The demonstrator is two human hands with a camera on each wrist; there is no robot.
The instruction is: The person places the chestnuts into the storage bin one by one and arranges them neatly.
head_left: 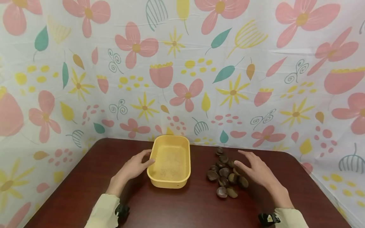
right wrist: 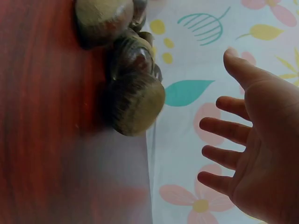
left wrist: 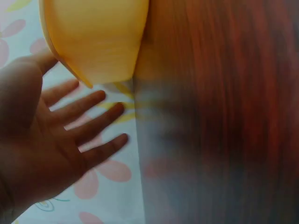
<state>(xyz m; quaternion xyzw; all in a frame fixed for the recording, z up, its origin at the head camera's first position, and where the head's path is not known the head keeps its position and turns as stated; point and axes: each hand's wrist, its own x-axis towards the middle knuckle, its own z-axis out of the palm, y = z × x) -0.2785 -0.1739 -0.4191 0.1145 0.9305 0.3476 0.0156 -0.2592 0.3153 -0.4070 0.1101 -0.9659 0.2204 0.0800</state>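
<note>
A yellow rectangular basin (head_left: 171, 184) stands on the table, left of a loose heap of brown chestnuts (head_left: 224, 172). My left hand (head_left: 133, 167) is at the basin's left side, its thumb by the rim; whether it touches cannot be told. In the left wrist view its fingers (left wrist: 93, 133) are spread and extended beneath the basin wall (left wrist: 98, 46). My right hand (head_left: 258, 169) hovers at the right of the chestnuts, holding nothing. The right wrist view shows that hand (right wrist: 266, 144) with fingers apart, separated from the nearest chestnut (right wrist: 138, 103).
The dark red-brown wooden table (head_left: 196, 209) has rounded far corners. Behind it and at both sides hangs a white cloth (head_left: 182, 104) printed with flowers and leaves. Both wrists wear black straps, the left strap (head_left: 122, 211) and the right strap (head_left: 268, 218).
</note>
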